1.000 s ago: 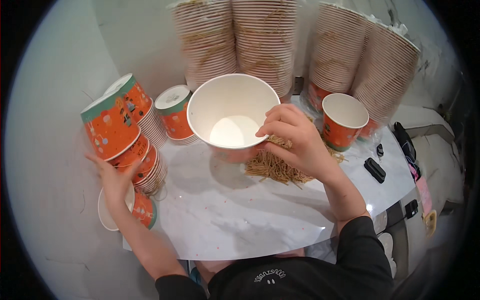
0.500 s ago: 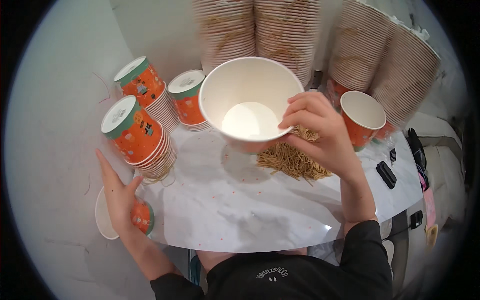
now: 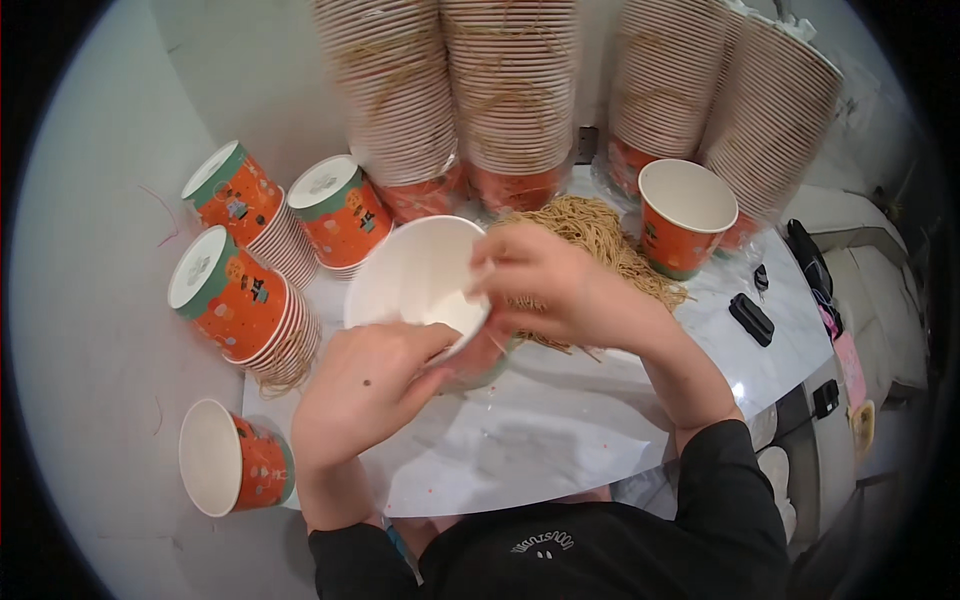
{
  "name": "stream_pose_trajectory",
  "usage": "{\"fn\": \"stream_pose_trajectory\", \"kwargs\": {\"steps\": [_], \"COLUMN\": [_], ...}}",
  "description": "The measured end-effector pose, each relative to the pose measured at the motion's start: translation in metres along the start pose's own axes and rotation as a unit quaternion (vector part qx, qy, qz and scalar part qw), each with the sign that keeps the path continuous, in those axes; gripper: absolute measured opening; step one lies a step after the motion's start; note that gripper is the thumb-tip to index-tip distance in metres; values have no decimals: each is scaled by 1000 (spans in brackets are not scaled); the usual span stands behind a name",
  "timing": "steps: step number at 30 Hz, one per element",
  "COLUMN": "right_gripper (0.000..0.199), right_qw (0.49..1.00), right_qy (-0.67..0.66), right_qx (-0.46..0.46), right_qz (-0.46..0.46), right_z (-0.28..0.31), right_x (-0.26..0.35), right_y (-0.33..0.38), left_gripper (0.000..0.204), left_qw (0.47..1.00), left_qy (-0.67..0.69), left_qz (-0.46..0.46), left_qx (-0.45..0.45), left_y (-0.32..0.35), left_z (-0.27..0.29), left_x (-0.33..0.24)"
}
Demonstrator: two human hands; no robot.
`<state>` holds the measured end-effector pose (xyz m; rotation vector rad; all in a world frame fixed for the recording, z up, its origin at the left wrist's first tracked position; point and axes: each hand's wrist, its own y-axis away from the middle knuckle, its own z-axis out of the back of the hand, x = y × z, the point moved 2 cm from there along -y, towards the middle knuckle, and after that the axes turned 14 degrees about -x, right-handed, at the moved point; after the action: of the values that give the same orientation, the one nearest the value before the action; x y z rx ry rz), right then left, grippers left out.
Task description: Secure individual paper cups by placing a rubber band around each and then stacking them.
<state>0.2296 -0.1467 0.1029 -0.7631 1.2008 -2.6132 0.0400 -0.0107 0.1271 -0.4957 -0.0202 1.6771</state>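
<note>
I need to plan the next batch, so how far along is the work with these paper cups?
Looking done: nothing is clearly finished; one orange cup stands upright and empty by the noodle pile. In hand: both the left hand and right hand hold one tilted cup, its white inside empty. Left: the loose noodles on the table, and tall stacks of cups behind them.

Both hands raised, left (image 3: 365, 395) cupped, right (image 3: 560, 285) pinching, fingers curled

Left hand (image 3: 365, 395) and right hand (image 3: 560, 285) grip white paper cup (image 3: 420, 275); noodle pile (image 3: 600, 240) behind.
</note>
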Motion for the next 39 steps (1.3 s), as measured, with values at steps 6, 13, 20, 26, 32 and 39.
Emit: {"fn": "stream_pose_trajectory", "kwargs": {"steps": [6,13,20,26,32,39], "right_gripper": [24,17,13,12,8,8], "right_qw": [980,977,966,979,980,990], "right_qy": [99,208,232,159,-32,-64], "right_qx": [-103,-11,107,43,-83,-76], "right_qz": [-137,-54,-42,-119,-179,-99], "right_z": [30,-20,-30,-14,1,5], "right_x": [-38,-82,-87,-70,-35,23], "right_y": [-1,11,19,4,-3,-2], "left_gripper": [14,13,13,15,15,35], "left_qw": [999,999,999,998,997,984], "left_qy": [30,-45,39,33,64,174], "left_qz": [31,14,37,43,13,-46], "left_qx": [-30,-13,0,11,48,-16], "left_y": [-7,-2,-1,7,1,-8], "left_z": [-1,2,16,22,12,3], "left_x": [20,37,55,56,53,26]}}
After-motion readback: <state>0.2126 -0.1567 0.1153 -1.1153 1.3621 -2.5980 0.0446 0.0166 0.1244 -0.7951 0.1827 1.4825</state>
